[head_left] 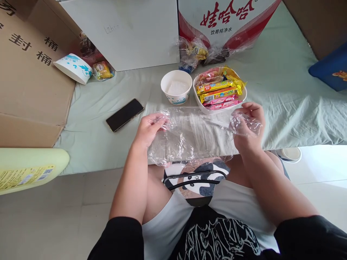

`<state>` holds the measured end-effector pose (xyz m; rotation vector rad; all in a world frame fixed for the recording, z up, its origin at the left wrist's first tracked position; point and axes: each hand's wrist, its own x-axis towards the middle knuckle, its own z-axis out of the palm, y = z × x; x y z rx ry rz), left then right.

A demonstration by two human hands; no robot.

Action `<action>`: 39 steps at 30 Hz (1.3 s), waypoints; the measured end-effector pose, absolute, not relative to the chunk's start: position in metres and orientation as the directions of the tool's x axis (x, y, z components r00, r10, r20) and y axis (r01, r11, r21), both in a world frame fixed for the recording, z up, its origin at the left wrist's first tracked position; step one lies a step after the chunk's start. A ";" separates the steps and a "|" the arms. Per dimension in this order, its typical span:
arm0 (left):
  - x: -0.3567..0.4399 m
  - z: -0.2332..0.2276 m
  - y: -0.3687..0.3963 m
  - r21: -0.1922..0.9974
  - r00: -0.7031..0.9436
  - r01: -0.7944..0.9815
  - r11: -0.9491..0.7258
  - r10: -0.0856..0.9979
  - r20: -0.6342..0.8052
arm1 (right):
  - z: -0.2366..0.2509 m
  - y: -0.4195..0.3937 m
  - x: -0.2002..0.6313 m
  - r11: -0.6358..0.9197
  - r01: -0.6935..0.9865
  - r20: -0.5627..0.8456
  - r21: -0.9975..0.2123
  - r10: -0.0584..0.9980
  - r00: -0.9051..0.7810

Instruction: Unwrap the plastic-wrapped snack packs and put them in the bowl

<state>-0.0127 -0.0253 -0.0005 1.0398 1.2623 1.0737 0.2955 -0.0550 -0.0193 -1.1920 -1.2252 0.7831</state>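
Observation:
A sheet of clear plastic wrap (189, 135) is stretched between my hands, above the front edge of the cloth-covered surface. My left hand (150, 126) pinches its left end, thumb against fingers. At the other end, my right hand (249, 124) grips a bunched part of the film. Just beyond the film stands a white paper bowl (176, 86) with a blue pattern, upright. Beside it, a white plastic container (197, 97) holds several wrapped snack bars (218, 90) in yellow and pink. The film partly overlaps the container's near side.
A phone (125, 115) lies left of my left hand. Another paper bowl (73, 68) lies tilted near a cardboard box (35, 90). White boxes (141, 32) stand at the back, with wrapped snacks (199, 52) before them. A yellow-green container (32, 168) is at left, a blue object (332, 68) at right.

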 end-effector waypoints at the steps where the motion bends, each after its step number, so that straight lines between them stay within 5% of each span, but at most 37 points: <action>1: -0.012 -0.002 -0.023 0.985 -0.033 -0.068 0.157 0.987 -0.159 | -0.019 -0.055 0.296 0.265 0.105 0.280 -0.959 0.944 0.176; 5: -0.016 -0.005 -0.019 0.978 -0.118 -0.205 0.028 0.992 -0.053 | -0.014 -0.059 0.295 0.284 0.139 0.290 -0.949 0.957 0.025; 9: -0.024 0.000 -0.022 0.957 -0.132 -0.289 -0.024 0.991 -0.015 | -0.004 -0.064 0.296 0.398 0.201 0.416 -0.895 0.908 0.054; 14: -0.028 0.000 -0.023 0.971 -0.077 -0.222 0.089 0.991 -0.108 | 0.004 -0.068 0.301 0.259 0.220 0.241 -0.940 0.965 -0.103; 18: -0.025 -0.005 -0.020 0.958 0.005 0.051 0.282 0.959 -0.282 | 0.004 -0.068 0.300 0.131 0.246 0.143 -0.960 0.989 0.031; 25: -0.023 0.010 -0.023 0.942 0.013 -0.318 0.109 0.994 -0.111 | 0.003 -0.062 0.307 0.221 0.081 0.225 -0.972 0.974 0.040; 31: -0.030 0.011 -0.021 0.918 0.129 -0.347 0.191 0.979 -0.155 | 0.007 -0.065 0.306 0.239 -0.031 0.239 -0.971 0.971 0.007; 39: -0.030 0.008 -0.021 0.943 0.035 -0.254 0.216 0.976 -0.215 | 0.005 -0.061 0.309 0.129 -0.078 0.124 -0.989 0.990 0.068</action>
